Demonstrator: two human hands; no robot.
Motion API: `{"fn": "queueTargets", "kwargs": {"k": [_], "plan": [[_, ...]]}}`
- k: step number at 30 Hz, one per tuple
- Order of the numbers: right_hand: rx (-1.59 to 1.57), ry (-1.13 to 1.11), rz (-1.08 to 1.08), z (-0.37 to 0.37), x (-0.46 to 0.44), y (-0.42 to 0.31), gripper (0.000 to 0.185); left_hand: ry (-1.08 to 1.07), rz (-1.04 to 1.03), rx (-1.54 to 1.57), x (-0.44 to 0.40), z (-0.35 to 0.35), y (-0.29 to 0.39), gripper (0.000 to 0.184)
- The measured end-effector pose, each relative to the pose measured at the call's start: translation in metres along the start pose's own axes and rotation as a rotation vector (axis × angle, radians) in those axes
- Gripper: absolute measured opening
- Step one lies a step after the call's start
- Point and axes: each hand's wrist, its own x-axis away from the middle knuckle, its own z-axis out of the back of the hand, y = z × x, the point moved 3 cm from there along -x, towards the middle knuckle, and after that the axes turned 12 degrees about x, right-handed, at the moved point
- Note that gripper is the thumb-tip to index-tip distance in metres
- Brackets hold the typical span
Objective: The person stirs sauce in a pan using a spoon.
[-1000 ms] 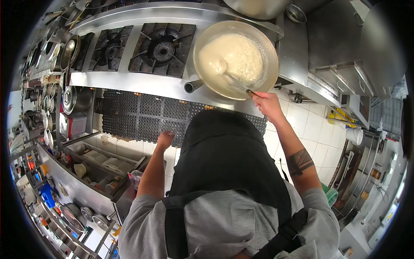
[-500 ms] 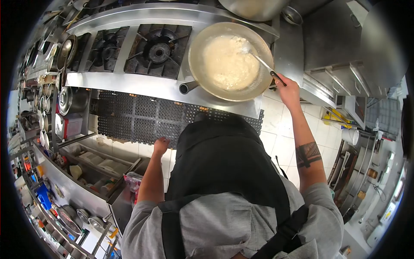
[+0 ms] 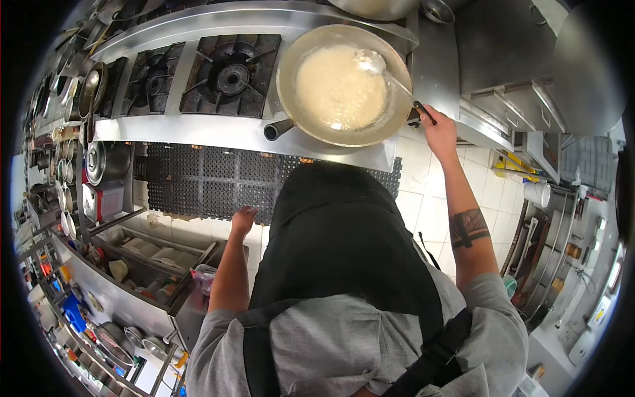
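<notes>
My right hand [image 3: 439,127] is closed around the black handle of a metal serving spoon [image 3: 401,87]. Its bowl rests in a thick, pale, creamy mixture [image 3: 337,86] with small bubbles and a few lumps near the spoon. The mixture lies in a wide, deep pan [image 3: 311,130] on the stove's right end, the pan's dark handle pointing down and left. My left hand [image 3: 244,220] hangs low beside the black apron, away from the pan, fingers loosely bent and the thumb apart, with nothing visible in it.
Left of the pan are a burner [image 3: 231,78] and a second burner [image 3: 155,82]. A lidded pot [image 3: 106,162] stands at the left. Behind my left arm is a counter with food containers [image 3: 159,251]. A black rubber mat [image 3: 205,182] covers the floor before the stove.
The spoon's bowl has shifted left within the pan, and the mixture looks smoother and more spread. The view has shifted slightly. My left hand's fingers look a little looser.
</notes>
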Motion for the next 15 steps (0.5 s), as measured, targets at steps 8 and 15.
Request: {"fn": "queueTargets", "kwargs": {"k": [8,15], "plan": [[-0.075,-0.069,0.035,-0.050,-0.002,-0.035,0.032,-0.022,0.017,-0.014,-0.003,0.007,-0.011,0.051],[-0.310,-0.509,-0.182,-0.010,0.018,-0.033,0.029,0.014,-0.017,-0.025,-0.008,0.005,-0.017,0.052]]}}
